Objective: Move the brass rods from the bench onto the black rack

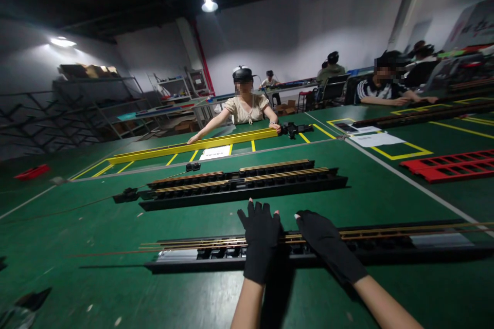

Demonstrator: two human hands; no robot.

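Note:
My left hand [260, 239], in a black fingertip-less glove, is open with fingers spread, over the near black slotted rail [185, 266]. My right hand [328, 244], in a matching glove, reaches across the same rail further right. Its fingers lie close together and largely flat, partly hidden from me. Thin copper-coloured rods [370, 234] run lengthwise along the rail, passing beneath both hands and out past its left end. Dark blocks [219, 252] line the channel, and a silvery strip [177, 255] shows near the left end.
Beyond lies a second black rail [247, 191] with rods, beside small black parts [126, 195]. Across the green table [96, 226], a person [247, 105] touches a long yellow rail [208, 145]. Red slotted pieces [451, 165] and white papers [376, 139] lie right. Another person [386, 87] sits there.

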